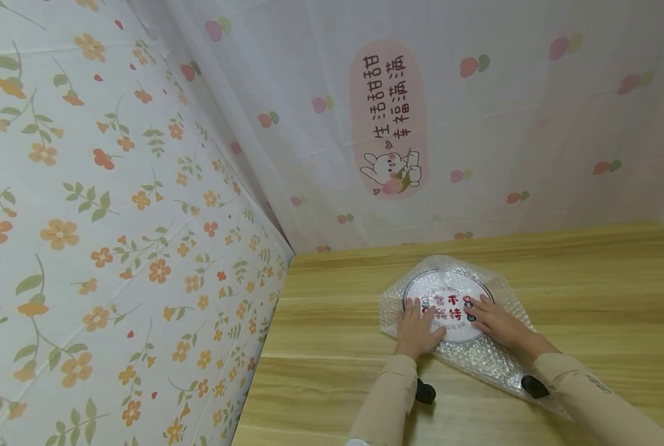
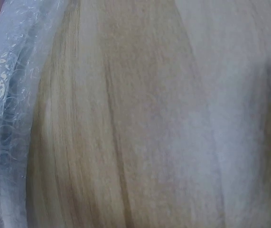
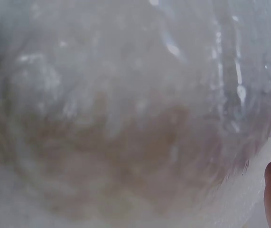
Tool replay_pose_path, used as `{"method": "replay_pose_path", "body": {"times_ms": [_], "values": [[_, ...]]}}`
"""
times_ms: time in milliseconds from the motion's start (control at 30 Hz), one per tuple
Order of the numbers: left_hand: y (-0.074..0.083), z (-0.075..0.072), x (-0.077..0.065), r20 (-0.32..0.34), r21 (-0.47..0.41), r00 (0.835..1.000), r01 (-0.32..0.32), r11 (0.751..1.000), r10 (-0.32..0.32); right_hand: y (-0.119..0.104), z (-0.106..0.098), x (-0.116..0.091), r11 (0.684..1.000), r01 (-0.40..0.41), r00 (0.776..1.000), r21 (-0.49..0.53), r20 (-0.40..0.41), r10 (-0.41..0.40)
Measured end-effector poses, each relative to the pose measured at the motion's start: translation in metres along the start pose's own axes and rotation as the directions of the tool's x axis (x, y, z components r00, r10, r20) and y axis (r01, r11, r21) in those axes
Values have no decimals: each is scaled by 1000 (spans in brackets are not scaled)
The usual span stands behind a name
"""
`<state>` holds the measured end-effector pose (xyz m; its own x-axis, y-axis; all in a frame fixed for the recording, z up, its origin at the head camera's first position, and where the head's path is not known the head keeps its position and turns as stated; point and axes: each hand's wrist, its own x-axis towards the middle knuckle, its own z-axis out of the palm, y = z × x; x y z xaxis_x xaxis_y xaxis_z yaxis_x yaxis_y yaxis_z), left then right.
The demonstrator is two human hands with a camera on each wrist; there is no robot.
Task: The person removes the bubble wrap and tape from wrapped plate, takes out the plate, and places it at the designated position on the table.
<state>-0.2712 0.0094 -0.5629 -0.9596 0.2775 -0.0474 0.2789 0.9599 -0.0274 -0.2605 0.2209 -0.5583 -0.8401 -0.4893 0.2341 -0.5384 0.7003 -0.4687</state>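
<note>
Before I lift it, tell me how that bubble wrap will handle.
The bubble wrap will probably sag and fold when lifted, since its edge curves in the left wrist view. It looks light for its size, being clear bubbled film. Pushing it may carry the round lettered disc along, as the two overlap in the head view.

Both arms (image 1: 384, 399) of a person in beige sleeves (image 1: 605, 396), stretched forward, left hand (image 1: 416, 332) with its back upward, fingers (image 1: 416, 307) extended ahead, thumb (image 1: 439, 335) standing apart toward the other side, right hand (image 1: 502, 323) slanting inward, also back upward, the two hands near but apart.
</note>
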Motion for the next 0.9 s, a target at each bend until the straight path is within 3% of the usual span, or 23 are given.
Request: {"method": "replay_pose_path", "body": {"times_ms": [233, 567, 900], "values": [[1, -2, 0, 0, 5, 1000, 7, 1000, -7, -2, -2, 2, 999, -30, 999, -23, 45, 31], [1, 0, -2, -26, 8, 1000, 3, 1000, -3, -2, -1, 5, 989, 31, 997, -146, 70, -21], [2, 3, -3, -93, 34, 996, -15, 999, 18, -2, -1, 4, 995, 2, 998, -101, 64, 5]]}}
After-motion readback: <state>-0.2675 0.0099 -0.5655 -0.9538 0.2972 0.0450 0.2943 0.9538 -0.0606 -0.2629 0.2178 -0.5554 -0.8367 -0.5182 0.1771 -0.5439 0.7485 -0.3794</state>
